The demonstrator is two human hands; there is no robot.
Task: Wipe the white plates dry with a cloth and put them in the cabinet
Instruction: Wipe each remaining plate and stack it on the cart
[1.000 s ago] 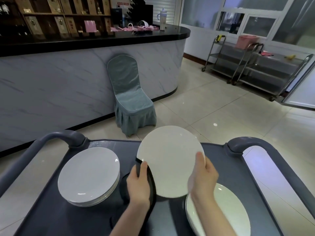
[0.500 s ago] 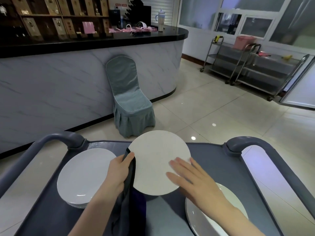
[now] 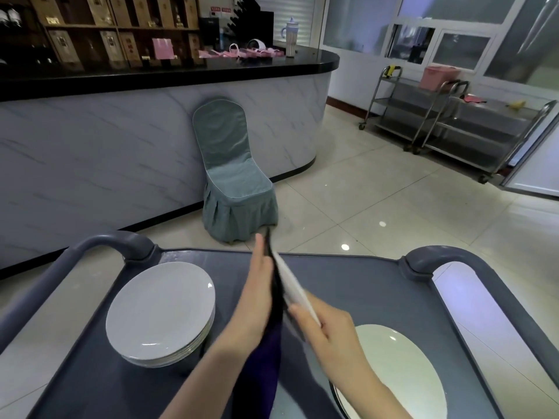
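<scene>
A white plate (image 3: 290, 282) stands edge-on above the middle of the grey cart (image 3: 363, 285). My right hand (image 3: 320, 331) grips its near rim with curled fingers. My left hand (image 3: 257, 294) lies flat with straight fingers and presses a dark purple cloth (image 3: 266, 358) against the plate's left face. The cloth hangs down below the hands. A stack of white plates (image 3: 160, 313) sits on the cart at the left. Another white plate (image 3: 399, 370) lies on the cart at the right, partly behind my right forearm.
The cart has raised grey handles at the far left (image 3: 99, 246) and the far right (image 3: 447, 258). Beyond it stand a chair in a grey-green cover (image 3: 233, 173) against a marble-fronted counter (image 3: 121, 140), and steel trolleys (image 3: 453, 122) at the back right.
The plate has turned from facing me to edge-on. My left hand flattened against the cloth on its left face, and my right hand moved from the plate's face to grip its near rim.
</scene>
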